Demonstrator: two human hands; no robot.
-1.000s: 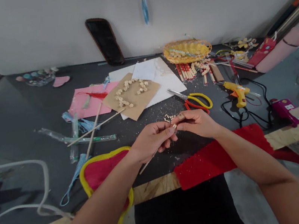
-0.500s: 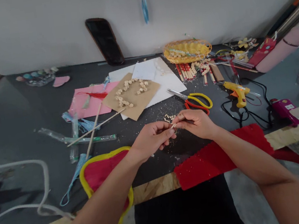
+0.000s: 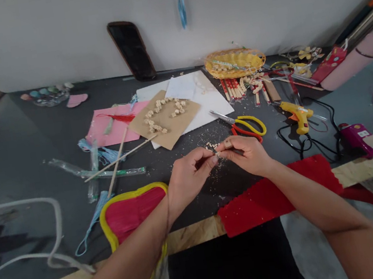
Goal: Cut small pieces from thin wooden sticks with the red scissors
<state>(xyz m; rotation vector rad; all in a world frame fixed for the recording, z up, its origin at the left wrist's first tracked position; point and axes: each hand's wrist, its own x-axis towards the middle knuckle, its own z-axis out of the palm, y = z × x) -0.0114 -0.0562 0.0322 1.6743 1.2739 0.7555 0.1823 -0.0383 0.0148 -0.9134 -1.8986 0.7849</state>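
Observation:
My left hand (image 3: 193, 171) and my right hand (image 3: 245, 154) meet fingertip to fingertip over the dark table. Both are closed in a pinch on a tiny pale wooden piece (image 3: 217, 154), mostly covered by the fingers. Just beyond them lies a small heap of cut wooden bits (image 3: 211, 146), with crumbs scattered around. Farther back, a brown card (image 3: 179, 124) carries clusters of glued-looking wooden bits (image 3: 154, 111). Scissors (image 3: 248, 126) with red and yellow handles rest to the right of the heap.
A yellow glue gun (image 3: 298, 115) with a black cord lies at right. Behind are a yellow basket (image 3: 234, 63) and red-wrapped sticks (image 3: 232, 89). A phone (image 3: 131, 49) leans on the wall. Red cloth (image 3: 247, 207) covers part of the front edge; thin sticks (image 3: 117, 162) cross at left.
The left hand has turned slightly, its lower fingers curling out of sight. The wooden piece between the fingertips shows less of its length. The right hand stays nearly in place.

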